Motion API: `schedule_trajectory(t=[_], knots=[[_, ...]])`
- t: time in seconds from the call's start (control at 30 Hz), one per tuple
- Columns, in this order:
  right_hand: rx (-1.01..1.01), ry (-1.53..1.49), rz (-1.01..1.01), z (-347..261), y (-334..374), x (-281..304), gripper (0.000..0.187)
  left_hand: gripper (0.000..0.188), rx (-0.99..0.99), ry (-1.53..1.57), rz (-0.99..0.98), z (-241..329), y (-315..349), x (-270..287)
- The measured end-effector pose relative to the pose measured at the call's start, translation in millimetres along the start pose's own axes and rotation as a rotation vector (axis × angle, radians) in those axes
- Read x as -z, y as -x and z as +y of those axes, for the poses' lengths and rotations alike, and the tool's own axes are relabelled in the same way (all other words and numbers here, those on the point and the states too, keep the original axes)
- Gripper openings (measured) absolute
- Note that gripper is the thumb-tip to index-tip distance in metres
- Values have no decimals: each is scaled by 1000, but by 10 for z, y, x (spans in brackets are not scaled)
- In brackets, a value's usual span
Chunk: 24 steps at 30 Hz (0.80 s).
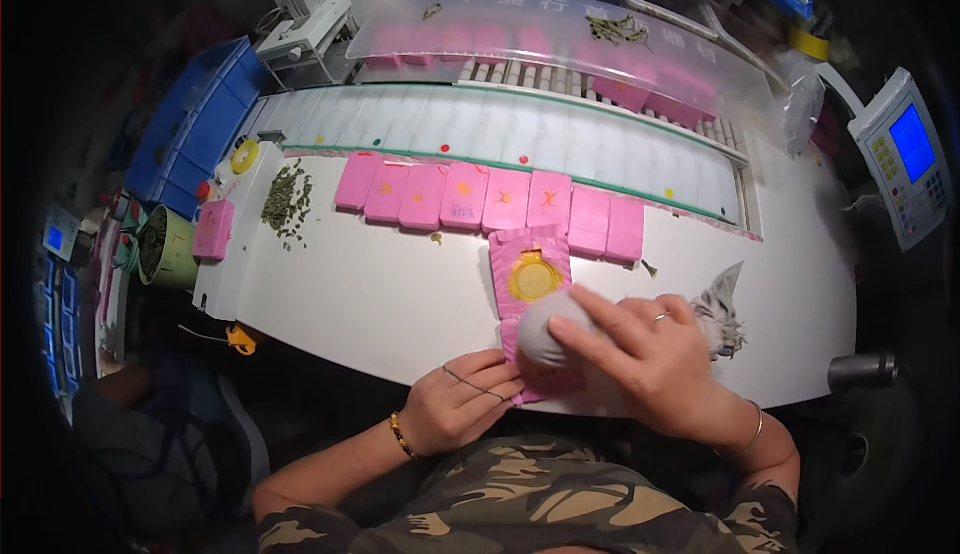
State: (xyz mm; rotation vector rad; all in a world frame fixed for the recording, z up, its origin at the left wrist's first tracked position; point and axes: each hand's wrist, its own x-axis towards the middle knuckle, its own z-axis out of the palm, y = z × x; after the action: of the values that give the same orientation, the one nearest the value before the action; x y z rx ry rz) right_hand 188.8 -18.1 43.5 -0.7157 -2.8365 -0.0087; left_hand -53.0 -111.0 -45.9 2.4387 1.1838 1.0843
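A pink rubber mold (pixel 507 284) lies opened out at the table's near edge, with a yellow ring-shaped recess (pixel 534 278) in its far part. My right hand (pixel 655 359) is closed round a rounded white cloth pouch (pixel 549 331), its frayed, gathered end (pixel 722 316) sticking out behind the hand. The pouch rests over the mold's near part and hides much of it. My left hand (pixel 465 399) has its fingers together at the near left edge of the mold, holding it. A thin dark band crosses those fingers.
Several pink blocks (pixel 463 194) stand in a row beyond the mold. Small green pieces (pixel 288 204) are piled at the left, near a single pink block (pixel 213 230) and a green tub (pixel 168 246). A control panel (pixel 902 159) stands at the right.
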Motion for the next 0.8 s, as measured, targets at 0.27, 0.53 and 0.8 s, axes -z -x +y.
schedule_trajectory(t=[0.27, 0.53, 0.8], knots=[[31, 86, 77, -73, 51, -250, 54, 30, -18, 19, 7, -23, -14, 14], [-134, 187, 486, 163, -258, 133, 57, 29, -11, 7, 1, 6, -39, 16], [-40, 55, 72, 176, -318, -28, 51, 32, 9, 7, 9, 7, -4, 10]])
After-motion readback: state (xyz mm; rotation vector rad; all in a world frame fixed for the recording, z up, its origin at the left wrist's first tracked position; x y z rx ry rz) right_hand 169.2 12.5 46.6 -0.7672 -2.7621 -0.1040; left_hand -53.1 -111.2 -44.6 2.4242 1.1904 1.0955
